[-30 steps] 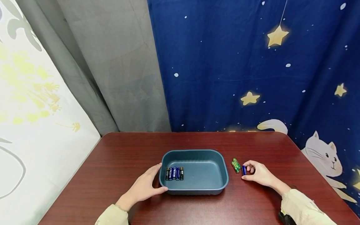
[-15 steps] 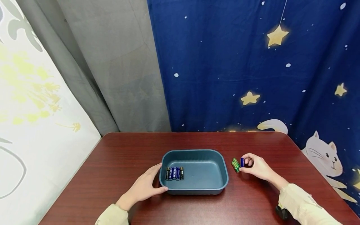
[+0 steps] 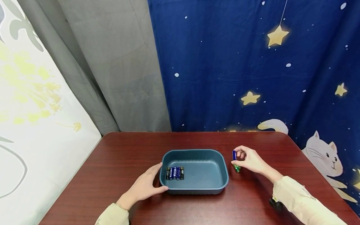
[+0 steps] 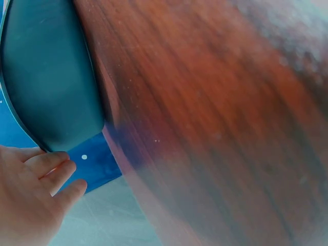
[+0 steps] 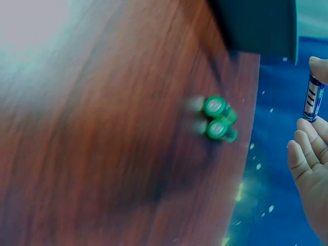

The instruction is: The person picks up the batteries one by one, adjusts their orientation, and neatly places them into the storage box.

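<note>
In the head view, a blue-grey plastic bin (image 3: 206, 175) stands on the table. Several dark and blue batteries (image 3: 174, 173) lie side by side near its left end. My left hand (image 3: 142, 186) rests against that end with thumb and fingers spread; in the left wrist view, its fairly straight fingers (image 4: 48, 163) touch the rim. Right of the bin, my right hand (image 3: 251, 161) pinches a blue battery (image 5: 312, 100) between thumb and fingertips, raised off the tabletop. Behind it, partly covered, are green batteries (image 3: 237, 169); two of their ends show in the right wrist view.
The dark red wooden table (image 3: 135, 147) runs back to a grey curtain (image 3: 132, 78) and a blue star-patterned curtain (image 3: 213, 62). A white patterned cloth (image 3: 33, 150) hangs along the left side.
My right hand has lifted the blue battery from beside the green ones and carried it left and away from me, over them. The left hand and the bin have stayed put.
</note>
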`<state>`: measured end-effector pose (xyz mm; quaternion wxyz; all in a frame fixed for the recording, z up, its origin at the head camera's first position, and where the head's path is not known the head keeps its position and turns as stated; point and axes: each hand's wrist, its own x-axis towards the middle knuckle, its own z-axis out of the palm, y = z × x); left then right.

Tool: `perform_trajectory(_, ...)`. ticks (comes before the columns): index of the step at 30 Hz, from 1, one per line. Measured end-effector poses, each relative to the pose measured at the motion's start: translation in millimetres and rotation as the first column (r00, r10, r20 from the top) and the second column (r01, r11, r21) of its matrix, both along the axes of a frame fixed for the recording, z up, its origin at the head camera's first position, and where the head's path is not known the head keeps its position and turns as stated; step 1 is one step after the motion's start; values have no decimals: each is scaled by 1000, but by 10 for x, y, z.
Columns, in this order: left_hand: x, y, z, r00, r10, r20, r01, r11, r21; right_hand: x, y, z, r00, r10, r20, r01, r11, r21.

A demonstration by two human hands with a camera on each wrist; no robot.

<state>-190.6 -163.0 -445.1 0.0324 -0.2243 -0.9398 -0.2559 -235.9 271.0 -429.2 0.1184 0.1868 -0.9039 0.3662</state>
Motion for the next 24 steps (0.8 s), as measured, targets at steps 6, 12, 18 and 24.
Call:
perform_trajectory(6,-3,3,5,1000,-1,-7,1,1000,-10,-29,-152,73,998,56,-22,-56,998,-25)
perform_trajectory(12,-2,0,9,1000,-5,-8,5,1000,-4,-61,-351,120,994,105,-30,-106,994,-31)
perform_trajectory(18,-4,-1,-3,1000,-5,-12,4,1000,-6,-87,-583,144,985,169,-44,-170,985,-36)
perform_trajectory(24,-12,0,-10,1000,-5,-22,5,1000,-16,-91,-790,123,975,213,-64,-215,976,-20)
